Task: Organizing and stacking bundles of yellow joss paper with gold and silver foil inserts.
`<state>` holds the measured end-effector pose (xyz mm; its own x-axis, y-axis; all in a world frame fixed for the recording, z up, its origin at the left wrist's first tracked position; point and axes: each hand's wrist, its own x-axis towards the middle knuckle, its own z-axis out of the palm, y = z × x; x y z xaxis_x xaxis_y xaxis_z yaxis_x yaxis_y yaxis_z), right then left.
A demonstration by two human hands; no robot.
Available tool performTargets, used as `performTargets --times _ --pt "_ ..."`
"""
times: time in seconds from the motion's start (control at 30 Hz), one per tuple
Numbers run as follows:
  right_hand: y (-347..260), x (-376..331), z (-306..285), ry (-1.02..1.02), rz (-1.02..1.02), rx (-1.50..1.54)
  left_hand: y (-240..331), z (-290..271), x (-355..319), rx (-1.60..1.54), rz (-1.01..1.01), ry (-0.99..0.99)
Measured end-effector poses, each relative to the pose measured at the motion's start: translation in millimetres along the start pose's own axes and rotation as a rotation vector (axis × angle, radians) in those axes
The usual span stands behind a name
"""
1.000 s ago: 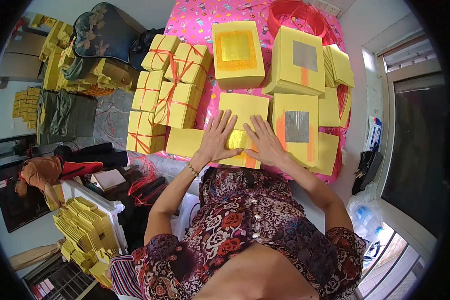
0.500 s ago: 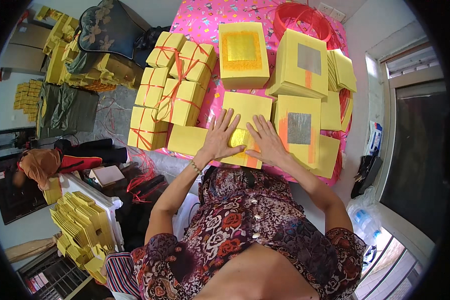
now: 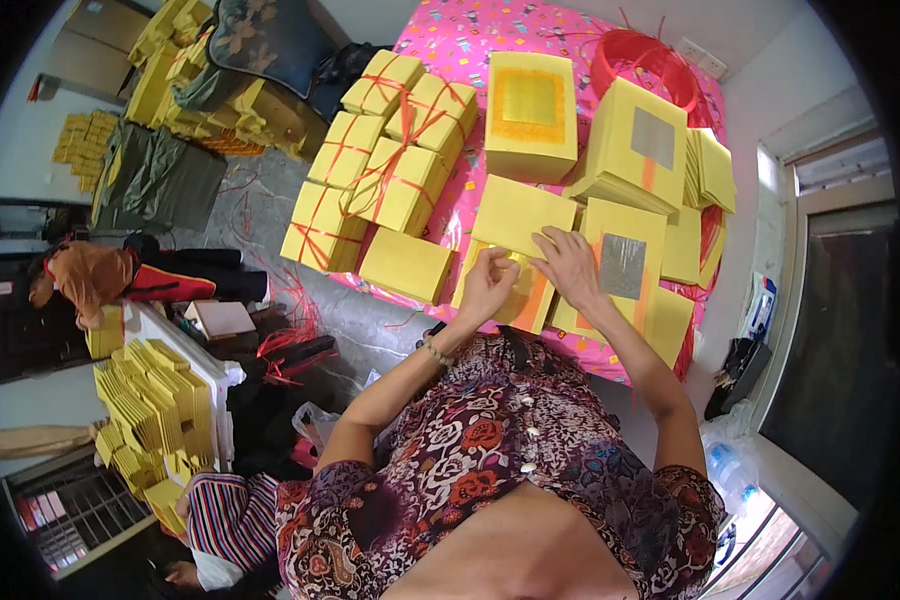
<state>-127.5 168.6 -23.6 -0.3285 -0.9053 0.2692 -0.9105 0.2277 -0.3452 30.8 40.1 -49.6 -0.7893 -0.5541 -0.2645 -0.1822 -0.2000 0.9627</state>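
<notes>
A sheet of yellow paper (image 3: 525,212) lies in front of me, its far part plain yellow and its near edge over a gold-and-orange printed area. My left hand (image 3: 485,288) is closed, its fingertips pinching the paper near that edge. Just to the right, my right hand (image 3: 570,268) has bent fingers pressed together at the same edge. To the right is a stack of yellow paper with a silver square and orange streaks (image 3: 623,265). On the left rests a plain yellow block (image 3: 406,265). My fingers partly cover the printed area.
Several yellow bundles tied with red string (image 3: 398,180) stand on the pink patterned cloth (image 3: 450,35). Behind are a gold-printed stack (image 3: 530,110), a silver-printed stack (image 3: 635,140) and red string coils (image 3: 645,65). Other people, in a brown top (image 3: 90,275) and striped sleeve (image 3: 232,515), are at left.
My hands have gone from lying flat and spread on the paper to bent fingers gripping its edge. The paper's far part now covers more of the gold print. The view has shifted.
</notes>
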Motion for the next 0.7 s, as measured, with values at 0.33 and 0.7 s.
performTargets --times 0.33,0.7 --pt "13 3 4 0.172 -0.177 -0.025 25 26 29 -0.425 -0.288 0.132" --pt "-22 13 -31 0.155 -0.182 0.084 34 8 15 -0.476 -0.126 0.281"
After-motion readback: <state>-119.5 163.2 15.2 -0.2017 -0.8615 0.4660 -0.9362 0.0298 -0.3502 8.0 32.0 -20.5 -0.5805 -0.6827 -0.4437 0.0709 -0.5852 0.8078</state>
